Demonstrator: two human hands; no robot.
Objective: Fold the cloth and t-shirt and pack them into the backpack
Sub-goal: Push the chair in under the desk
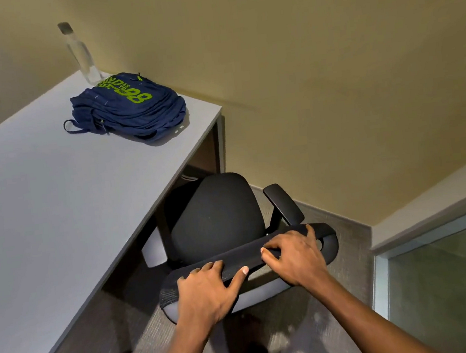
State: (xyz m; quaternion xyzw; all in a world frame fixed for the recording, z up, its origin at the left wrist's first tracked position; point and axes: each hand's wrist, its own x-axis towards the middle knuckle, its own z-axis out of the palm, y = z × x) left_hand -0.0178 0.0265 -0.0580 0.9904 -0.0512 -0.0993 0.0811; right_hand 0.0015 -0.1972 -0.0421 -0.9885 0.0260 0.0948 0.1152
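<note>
A navy backpack (129, 108) with lime-green lettering lies flat at the far right end of the grey desk (42, 202), zipped as far as I can tell. Neither a cloth nor a t-shirt shows anywhere in view. My left hand (209, 289) and my right hand (295, 256) both grip the top edge of the backrest of a black office chair (215, 215), which stands half under the desk's right edge. The fingers of each hand curl over the backrest's rim.
A clear water bottle (81, 55) stands behind the backpack near the wall. The chair's right armrest (283, 204) sticks up toward the yellow wall. A glass partition (449, 277) is at the right, over grey carpet.
</note>
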